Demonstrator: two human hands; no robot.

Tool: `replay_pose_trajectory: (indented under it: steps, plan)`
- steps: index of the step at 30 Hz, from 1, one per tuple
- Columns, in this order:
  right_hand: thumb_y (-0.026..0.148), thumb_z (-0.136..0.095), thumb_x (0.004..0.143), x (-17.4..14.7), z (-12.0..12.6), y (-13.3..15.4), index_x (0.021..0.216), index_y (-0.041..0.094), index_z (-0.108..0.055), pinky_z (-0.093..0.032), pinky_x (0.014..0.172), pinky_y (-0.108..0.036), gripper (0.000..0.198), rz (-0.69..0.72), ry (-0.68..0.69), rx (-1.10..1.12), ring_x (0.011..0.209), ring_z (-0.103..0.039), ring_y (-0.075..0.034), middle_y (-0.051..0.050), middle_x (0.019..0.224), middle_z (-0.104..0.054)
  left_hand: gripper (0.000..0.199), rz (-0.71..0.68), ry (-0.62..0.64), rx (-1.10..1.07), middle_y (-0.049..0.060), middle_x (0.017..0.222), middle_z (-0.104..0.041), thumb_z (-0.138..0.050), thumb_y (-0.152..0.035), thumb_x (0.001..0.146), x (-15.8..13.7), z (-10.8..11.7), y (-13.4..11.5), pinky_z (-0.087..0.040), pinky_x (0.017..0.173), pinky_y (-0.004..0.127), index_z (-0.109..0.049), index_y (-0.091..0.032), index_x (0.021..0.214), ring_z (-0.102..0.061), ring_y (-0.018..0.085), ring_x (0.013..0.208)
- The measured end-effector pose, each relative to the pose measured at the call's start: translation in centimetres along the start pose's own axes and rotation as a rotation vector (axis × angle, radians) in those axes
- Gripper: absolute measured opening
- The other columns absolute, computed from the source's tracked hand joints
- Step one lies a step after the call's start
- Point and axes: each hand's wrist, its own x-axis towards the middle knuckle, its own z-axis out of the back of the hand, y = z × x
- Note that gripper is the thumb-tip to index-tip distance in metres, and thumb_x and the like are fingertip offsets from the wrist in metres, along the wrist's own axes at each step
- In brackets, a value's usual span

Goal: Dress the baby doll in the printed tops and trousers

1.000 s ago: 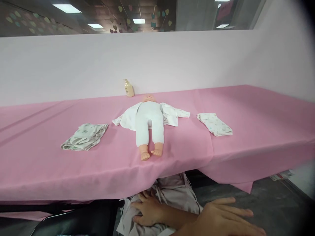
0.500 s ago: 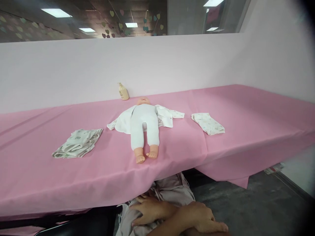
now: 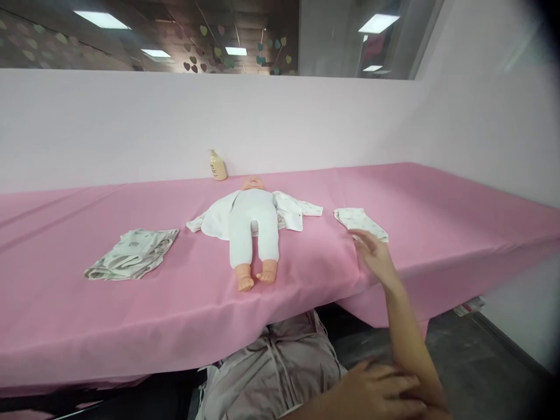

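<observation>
My right hand (image 3: 371, 249) reaches over the bed's edge, its fingers loosely stretched at the near side of a folded white printed cloth (image 3: 363, 219). Whether the fingertips touch the cloth I cannot tell. Low in the view, my left hand (image 3: 378, 386) lies across my right forearm with its fingers extended, holding nothing. A baby doll (image 3: 254, 219) with a white cloth body lies on its back, feet towards me. Beneath it a small white baby shirt (image 3: 216, 220) is spread with its sleeves out to both sides.
A pink sheet (image 3: 184, 315) covers the table. On the left lies another folded printed cloth (image 3: 133, 252). A pale yellow pump bottle (image 3: 217, 165) stands at the back by the white wall (image 3: 153, 128). My lap (image 3: 275, 367) is close to the front edge.
My crossed arms have parted. The right hand has moved forward and right to the folded cloth, while the left has shifted right onto my right forearm. The view has tilted slightly.
</observation>
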Motion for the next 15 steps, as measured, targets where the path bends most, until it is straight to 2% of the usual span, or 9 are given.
replay_pose_trajectory:
  steps: [1, 3, 6, 9, 11, 12, 13, 15]
  plan:
    - [0.032, -0.052, 0.084, 1.6, 0.8, -1.6, 0.121, 0.02, -0.059, -0.04, 0.102, -0.048, 0.04, -0.026, -0.067, -0.207, 0.123, -0.05, -0.027, -0.012, 0.131, -0.056, 0.036, 0.083, 0.008, -0.027, 0.001, 0.144, -0.045, -0.039, -0.038, 0.096, -0.8, 0.1, 0.4, -0.038, 0.108, 0.038, -0.054, -0.023, 0.126, -0.048, 0.017, 0.125]
    - [0.031, -0.06, 0.076, 4.1, 1.7, -4.3, 0.12, 0.016, -0.061, -0.035, 0.102, -0.058, 0.046, -0.107, -0.084, -0.559, 0.127, -0.042, -0.036, -0.018, 0.134, -0.051, 0.034, 0.259, 0.007, -0.104, 0.004, 0.142, -0.048, -0.046, -0.033, 0.093, -2.3, 0.4, 1.0, -0.037, 0.108, 0.042, -0.055, -0.024, 0.124, -0.053, 0.019, 0.12]
    - [0.024, -0.055, 0.077, 5.8, 1.7, -5.9, 0.121, 0.016, -0.061, -0.037, 0.096, -0.06, 0.045, -0.2, -0.071, -0.747, 0.121, -0.047, -0.038, -0.018, 0.128, -0.056, 0.034, 0.517, -0.089, -0.208, 0.009, 0.138, -0.052, -0.051, -0.023, 0.088, -4.2, 2.4, 1.4, -0.04, 0.105, 0.045, -0.06, -0.023, 0.121, -0.053, 0.024, 0.12]
    - [0.018, -0.05, 0.077, 5.0, 0.4, -3.6, 0.113, 0.013, -0.066, -0.046, 0.088, -0.047, 0.039, -0.209, -0.225, -0.55, 0.097, -0.06, -0.029, -0.015, 0.105, -0.067, 0.035, 0.666, -0.241, -0.337, 0.01, 0.138, -0.051, -0.047, -0.024, 0.09, -5.2, 5.6, 1.6, -0.043, 0.104, 0.045, -0.06, -0.024, 0.123, -0.051, 0.025, 0.123]
    - [0.024, -0.054, 0.078, 2.8, -1.3, 0.0, 0.108, 0.013, -0.066, -0.05, 0.077, -0.038, 0.034, -0.162, -0.355, -0.24, 0.08, -0.062, -0.023, -0.012, 0.096, -0.069, 0.039, 0.776, -0.454, -0.422, 0.01, 0.138, -0.05, -0.047, -0.029, 0.092, -5.4, 7.9, 1.8, -0.04, 0.107, 0.046, -0.055, -0.024, 0.13, -0.048, 0.025, 0.127]
    - [0.029, -0.056, 0.08, 1.1, -2.4, 2.2, 0.108, 0.014, -0.066, -0.051, 0.071, -0.035, 0.033, -0.14, -0.37, -0.062, 0.075, -0.062, -0.021, -0.01, 0.095, -0.069, 0.043, 0.822, -0.575, -0.478, 0.01, 0.139, -0.049, -0.048, -0.031, 0.092, -5.3, 8.9, 1.9, -0.04, 0.107, 0.047, -0.05, -0.024, 0.134, -0.047, 0.026, 0.128]
    - [0.034, -0.059, 0.08, -0.9, -3.6, 4.5, 0.108, 0.016, -0.065, -0.052, 0.066, -0.033, 0.034, -0.109, -0.328, 0.081, 0.073, -0.062, -0.02, -0.009, 0.094, -0.069, 0.048, 0.856, -0.697, -0.545, 0.011, 0.139, -0.049, -0.05, -0.033, 0.092, -5.3, 9.9, 1.8, -0.04, 0.107, 0.047, -0.045, -0.024, 0.139, -0.047, 0.026, 0.128]
    - [0.034, -0.063, 0.081, -5.5, -6.1, 8.8, 0.104, 0.019, -0.066, -0.053, 0.07, -0.031, 0.027, -0.012, -0.148, 0.238, 0.081, -0.064, -0.02, -0.007, 0.099, -0.068, 0.059, 0.851, -0.837, -0.723, 0.012, 0.143, -0.044, -0.053, -0.036, 0.091, -5.1, 11.4, 1.5, -0.043, 0.104, 0.045, -0.033, -0.025, 0.145, -0.046, 0.027, 0.128]
